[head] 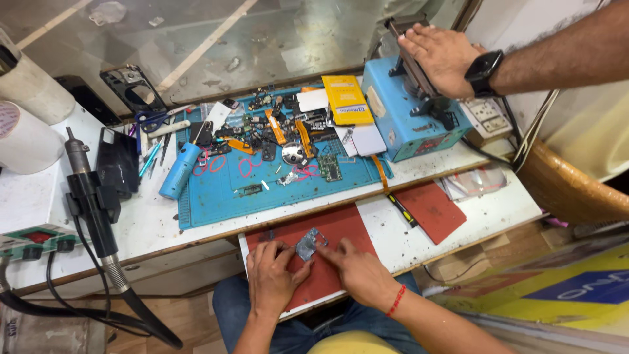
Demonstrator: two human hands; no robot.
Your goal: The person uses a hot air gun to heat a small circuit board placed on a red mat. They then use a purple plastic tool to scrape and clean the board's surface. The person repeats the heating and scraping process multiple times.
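Note:
My left hand (270, 275) and my right hand (357, 272) rest on a red mat (341, 226) at the near edge of the white bench. Between their fingertips lies a small shiny metal phone part (310, 243), pinched from both sides. A red thread band circles my right wrist. Another person's hand (440, 56), with a black watch on the wrist, presses on the top of a light blue machine (406, 124) at the back right.
A blue work mat (262, 190) holds several phone parts, flex cables, a small circuit board (329, 168) and a blue cylinder tool (179, 172). A black hot-air handle (92, 196) with its hose stands at left. A second red mat (432, 210) and a screwdriver (401, 208) lie right.

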